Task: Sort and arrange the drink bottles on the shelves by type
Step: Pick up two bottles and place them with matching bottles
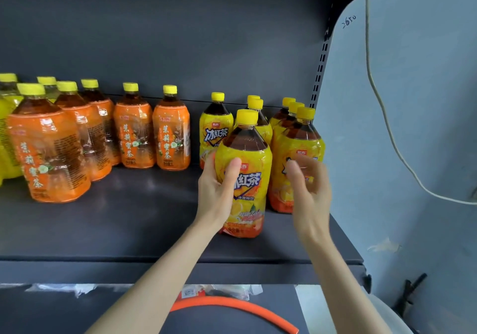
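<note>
Left hand (216, 191) grips yellow-label bottle (245, 179), setting it w/ matching ones at right; our right hand (308, 186) hovers open, empty.

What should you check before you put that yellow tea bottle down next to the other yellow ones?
1. Left hand has a firm hold on the yellow-label bottle: ok.
2. Right hand is free to help: ok, open and blurred.
3. Bare shelf space in front: ok.
4. Neighbours match: ok, yellow-label group behind and to the right.
5. Orange-label bottles kept apart: ok, gap between groups.
6. Cap tight: cannot tell.
</note>
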